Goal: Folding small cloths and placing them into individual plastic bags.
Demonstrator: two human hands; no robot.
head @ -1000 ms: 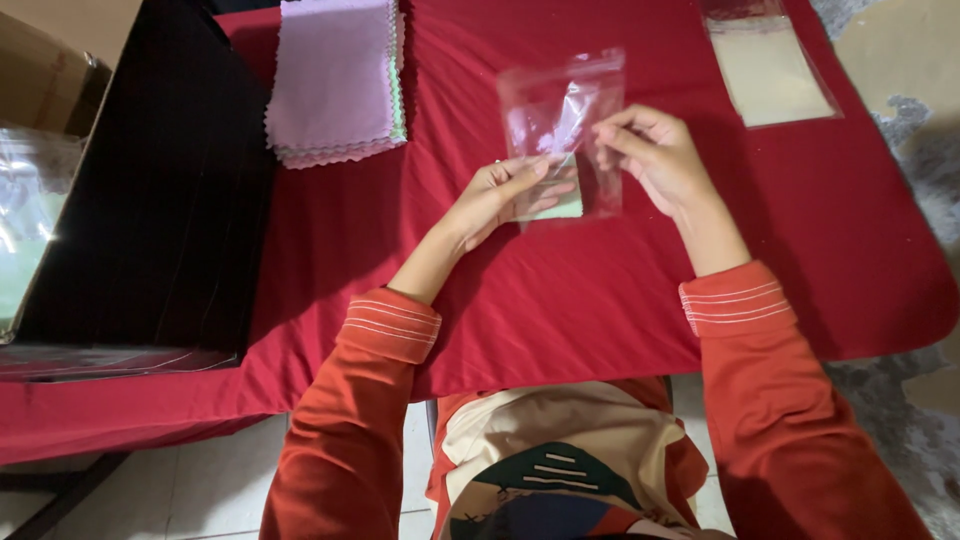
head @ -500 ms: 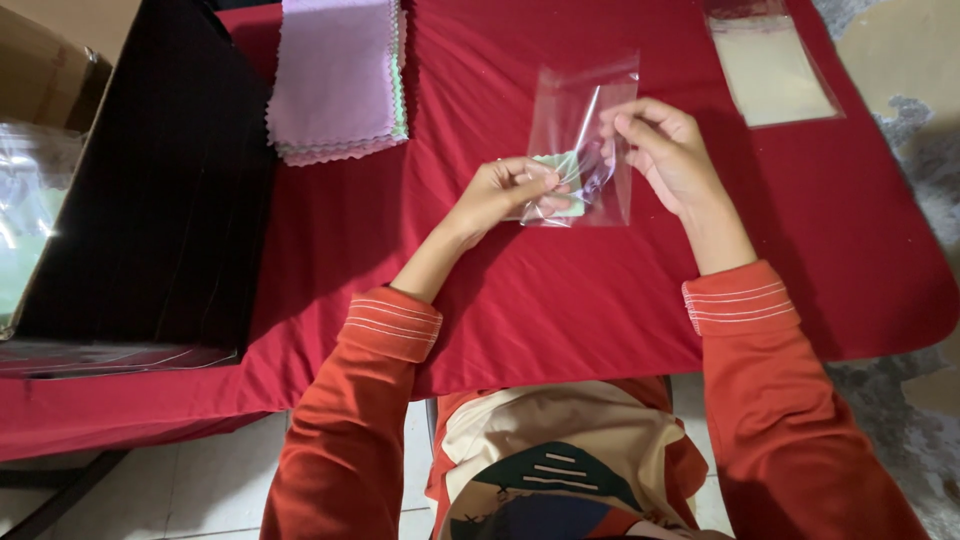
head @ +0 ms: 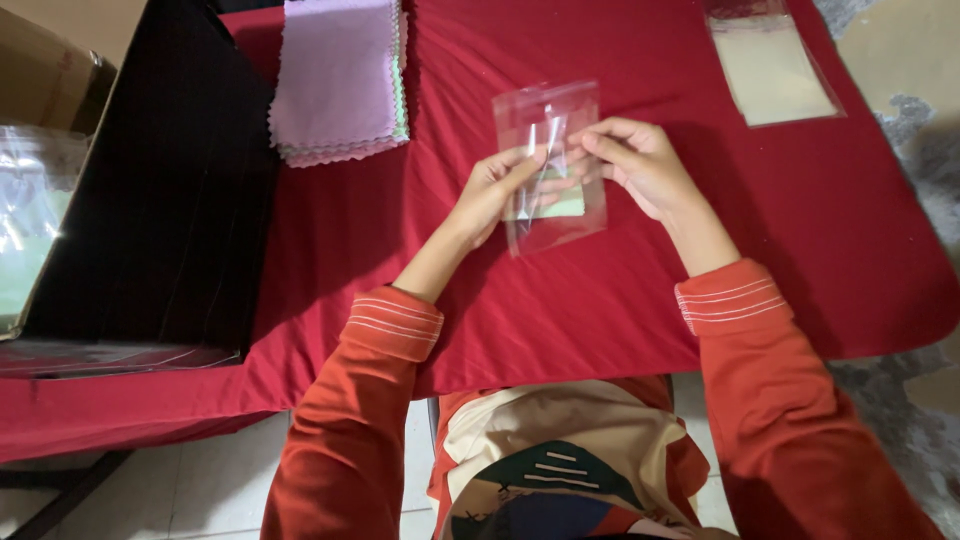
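My left hand (head: pixel 500 190) and my right hand (head: pixel 640 165) both grip a clear plastic bag (head: pixel 550 165) held just above the red tablecloth (head: pixel 400 260). A folded pale green cloth (head: pixel 560 205) sits partly inside the bag, between my fingers. The left fingers pinch the bag's left side near the cloth. The right fingers pinch the bag's right edge near its top. Red sleeves cover both forearms.
A stack of pink and green zigzag-edged cloths (head: pixel 340 80) lies at the far left of centre. A pile of clear bags with beige backing (head: pixel 770 65) lies at the far right. A black box (head: pixel 170 190) stands at left, with a cardboard box (head: pixel 50 70) and plastic-wrapped items (head: pixel 30 220) beyond.
The bag has turned more upright and the green cloth has slid deeper into it. Both hands shifted slightly around the bag.
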